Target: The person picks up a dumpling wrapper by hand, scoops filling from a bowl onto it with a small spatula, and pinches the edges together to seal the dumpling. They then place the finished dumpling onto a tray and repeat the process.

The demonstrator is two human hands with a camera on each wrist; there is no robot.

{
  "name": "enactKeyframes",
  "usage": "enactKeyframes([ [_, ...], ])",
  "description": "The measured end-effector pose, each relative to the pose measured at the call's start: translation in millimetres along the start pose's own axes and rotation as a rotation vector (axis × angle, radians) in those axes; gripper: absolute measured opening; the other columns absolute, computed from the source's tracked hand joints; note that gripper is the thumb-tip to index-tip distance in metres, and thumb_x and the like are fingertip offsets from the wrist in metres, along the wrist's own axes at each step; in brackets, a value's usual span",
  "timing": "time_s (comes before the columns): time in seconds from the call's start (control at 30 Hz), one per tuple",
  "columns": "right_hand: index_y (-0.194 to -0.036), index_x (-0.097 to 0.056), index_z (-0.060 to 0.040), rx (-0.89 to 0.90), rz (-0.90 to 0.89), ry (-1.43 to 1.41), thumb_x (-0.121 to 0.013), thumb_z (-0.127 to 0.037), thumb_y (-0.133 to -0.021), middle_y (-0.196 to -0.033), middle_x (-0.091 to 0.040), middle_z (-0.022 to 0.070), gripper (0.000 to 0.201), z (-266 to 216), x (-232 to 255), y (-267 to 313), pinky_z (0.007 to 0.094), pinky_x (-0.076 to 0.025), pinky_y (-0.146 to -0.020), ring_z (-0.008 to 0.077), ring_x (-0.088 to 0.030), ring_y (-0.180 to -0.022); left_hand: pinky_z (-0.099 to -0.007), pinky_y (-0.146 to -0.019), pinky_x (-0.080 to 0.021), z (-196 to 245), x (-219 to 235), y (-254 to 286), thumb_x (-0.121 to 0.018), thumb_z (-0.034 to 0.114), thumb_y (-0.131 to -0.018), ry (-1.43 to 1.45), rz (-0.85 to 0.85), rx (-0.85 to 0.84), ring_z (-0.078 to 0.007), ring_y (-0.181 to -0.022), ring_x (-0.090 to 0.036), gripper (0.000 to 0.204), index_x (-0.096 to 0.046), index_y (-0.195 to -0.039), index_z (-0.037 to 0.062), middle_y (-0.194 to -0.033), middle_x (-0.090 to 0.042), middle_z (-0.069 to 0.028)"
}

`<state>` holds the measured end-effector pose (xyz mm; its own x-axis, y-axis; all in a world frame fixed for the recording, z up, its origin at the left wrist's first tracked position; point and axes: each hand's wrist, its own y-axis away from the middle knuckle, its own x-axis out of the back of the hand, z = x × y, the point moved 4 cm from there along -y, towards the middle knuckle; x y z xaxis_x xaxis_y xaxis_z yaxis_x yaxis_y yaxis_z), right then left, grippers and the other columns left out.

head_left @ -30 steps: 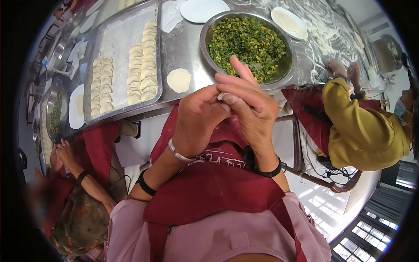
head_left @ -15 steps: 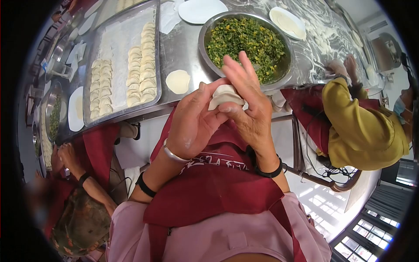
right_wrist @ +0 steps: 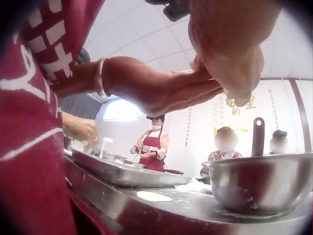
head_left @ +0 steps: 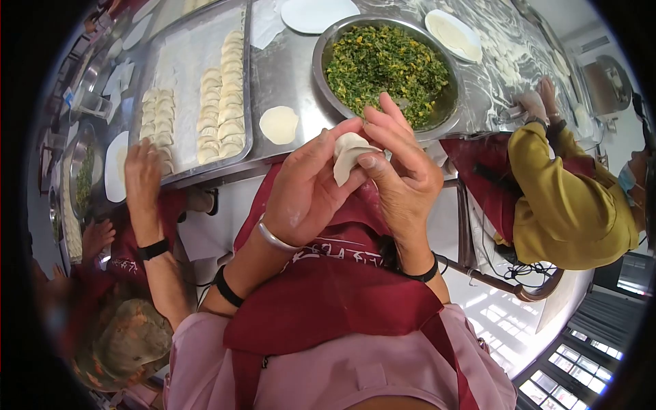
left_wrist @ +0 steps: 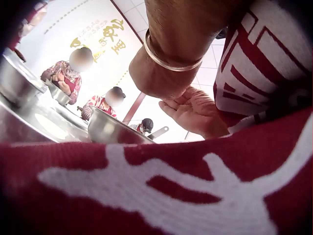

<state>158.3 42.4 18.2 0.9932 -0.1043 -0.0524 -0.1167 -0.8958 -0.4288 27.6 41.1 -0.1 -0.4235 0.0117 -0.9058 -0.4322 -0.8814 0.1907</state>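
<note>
Between both hands, above the maroon apron, a white dumpling (head_left: 347,156) is held up, its edge folded and one flap hanging down. The left hand (head_left: 298,190), with a silver bracelet at its wrist, cups it from the left, thumb and fingers around it. From the right, the right hand (head_left: 410,176) pinches its edge with the thumb; its other fingers extend up past the dumpling. In the right wrist view the left hand (right_wrist: 146,84) meets the right hand (right_wrist: 230,49), and the dumpling is hidden there. A flat dough wrapper (head_left: 279,126) lies on the steel table nearby.
A tray (head_left: 249,102) with rows of dumplings stands at the left. Beyond the hands is a metal bowl (head_left: 321,68) of chopped green and yellow filling. Plates (head_left: 320,15) lie farther back. Another person's arm (head_left: 147,198) reaches the tray; a person in yellow (head_left: 574,198) works at the right.
The hands have parted from being pressed together, showing the dumpling, which has since tilted with its flap pointing down. At the left, the neighbour's arm has come up to the tray.
</note>
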Motion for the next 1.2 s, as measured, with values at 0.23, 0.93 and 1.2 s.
enactKeyframes([
  [0.23, -0.095, -0.073, -0.0009, 0.158, -0.022, 0.080, -0.073, 0.003, -0.079, -0.104, -0.073, 0.0132, 0.017, -0.1, 4.4, -0.7, 0.0492, -0.039, -0.108, 0.0367, -0.059, -0.121, -0.0388, -0.105, -0.046, -5.4, 3.1, -0.9, -0.045, 0.018, -0.104, 0.052, -0.065, 0.025, -0.0207, -0.118, -0.057, 0.039, -0.047, -0.137, -0.0037, -0.129, -0.057, -0.0127],
  [0.93, -0.089, -0.076, -0.0043, 0.152, -0.268, 0.200, -0.074, -0.006, -0.075, -0.101, -0.074, 0.0099, 0.014, -7.3, 12.0, -9.7, 0.0535, -0.032, -0.113, 0.0338, -0.057, -0.126, -0.0393, -0.098, -0.051, 1.5, -7.7, 6.0, -0.042, 0.034, -0.106, -0.150, 0.053, 0.137, -0.0179, -0.103, -0.063, 0.041, -0.058, -0.118, -0.0021, -0.113, -0.063, -0.0102],
  [1.2, -0.086, -0.075, -0.0039, 0.193, -0.463, 0.212, -0.075, -0.012, -0.075, -0.096, -0.075, 0.0082, 0.013, -12.0, 10.8, -11.7, 0.0541, -0.028, -0.114, 0.0353, -0.055, -0.126, -0.0433, -0.105, -0.045, -1.1, -7.7, 5.7, -0.037, 0.043, -0.105, -0.226, -0.011, 0.188, -0.0240, -0.115, -0.059, 0.054, -0.052, -0.129, -0.0025, -0.127, -0.060, -0.0157],
])
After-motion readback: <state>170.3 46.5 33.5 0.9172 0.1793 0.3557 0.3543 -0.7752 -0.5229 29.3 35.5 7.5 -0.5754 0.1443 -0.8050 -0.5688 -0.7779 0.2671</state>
